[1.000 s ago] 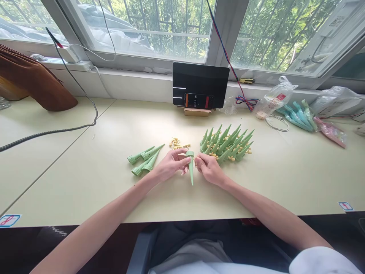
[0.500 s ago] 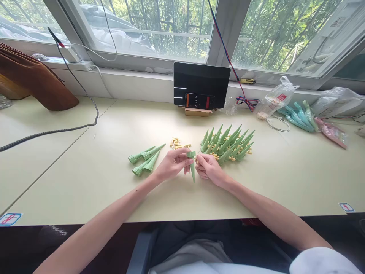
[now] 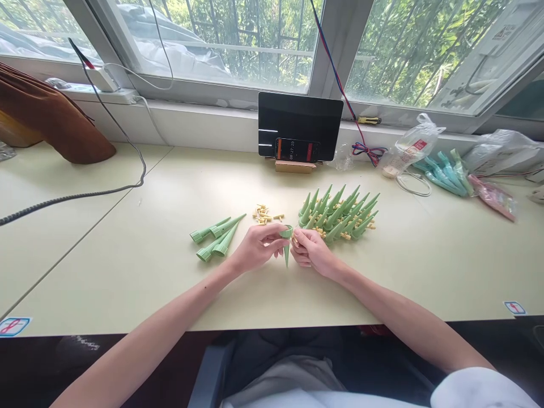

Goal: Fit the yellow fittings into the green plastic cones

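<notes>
My left hand [image 3: 259, 247] is closed on a green plastic spike [image 3: 287, 254], its wide collar up and its point down. Against the spike's right side, my right hand [image 3: 313, 249] pinches a small yellow piece [image 3: 294, 238], mostly hidden by the fingers. Several loose yellow valve-like pieces [image 3: 264, 216] lie just beyond my left hand. Left of it rest several green spikes [image 3: 212, 234] without visible yellow pieces. Behind my right hand a dense group of green spikes [image 3: 340, 211] stands points up, with yellow pieces sticking out.
A black tablet [image 3: 300, 122] with a phone [image 3: 296, 151] before it leans by the window on a cardboard stand [image 3: 294, 166]. A dark cable [image 3: 72, 196] crosses the table's left side. Plastic bags [image 3: 410, 148] and blue wrapped items [image 3: 442, 173] lie at the back right.
The held spike has tilted slightly, its collar opening now showing more and its tip a little higher. Both hands stay nearly in place.
</notes>
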Available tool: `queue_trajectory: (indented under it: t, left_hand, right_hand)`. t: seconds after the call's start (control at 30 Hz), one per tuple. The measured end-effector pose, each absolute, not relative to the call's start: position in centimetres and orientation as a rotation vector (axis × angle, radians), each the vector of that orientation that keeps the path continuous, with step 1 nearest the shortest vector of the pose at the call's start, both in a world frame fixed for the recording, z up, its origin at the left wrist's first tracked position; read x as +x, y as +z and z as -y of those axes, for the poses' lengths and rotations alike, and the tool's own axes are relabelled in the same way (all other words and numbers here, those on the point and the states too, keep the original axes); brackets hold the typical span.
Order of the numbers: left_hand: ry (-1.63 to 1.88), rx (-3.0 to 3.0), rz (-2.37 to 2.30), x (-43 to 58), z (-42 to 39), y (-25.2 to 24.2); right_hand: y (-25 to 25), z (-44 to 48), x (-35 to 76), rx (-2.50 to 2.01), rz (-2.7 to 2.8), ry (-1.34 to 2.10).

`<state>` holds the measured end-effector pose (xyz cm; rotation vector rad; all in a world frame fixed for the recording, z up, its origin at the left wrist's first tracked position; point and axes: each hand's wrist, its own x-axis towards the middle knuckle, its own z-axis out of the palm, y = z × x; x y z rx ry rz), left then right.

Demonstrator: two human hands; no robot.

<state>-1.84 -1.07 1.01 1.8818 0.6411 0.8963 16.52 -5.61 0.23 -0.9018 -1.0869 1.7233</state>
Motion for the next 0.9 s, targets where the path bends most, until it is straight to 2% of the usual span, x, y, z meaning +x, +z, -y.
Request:
queue_trajectory:
  t: [0.37, 0.9]
  left_hand:
    - [0.914, 1.901, -0.634, -1.68, 1.32, 1.31]
    - [0.834, 1.458, -0.602, -1.21, 1.50, 1.36]
  right_hand:
    - [0.55, 5.80, 16.29, -0.923, 1.062, 1.706]
    - [-0.10, 5.95, 15.81, -0.990, 1.228, 1.353]
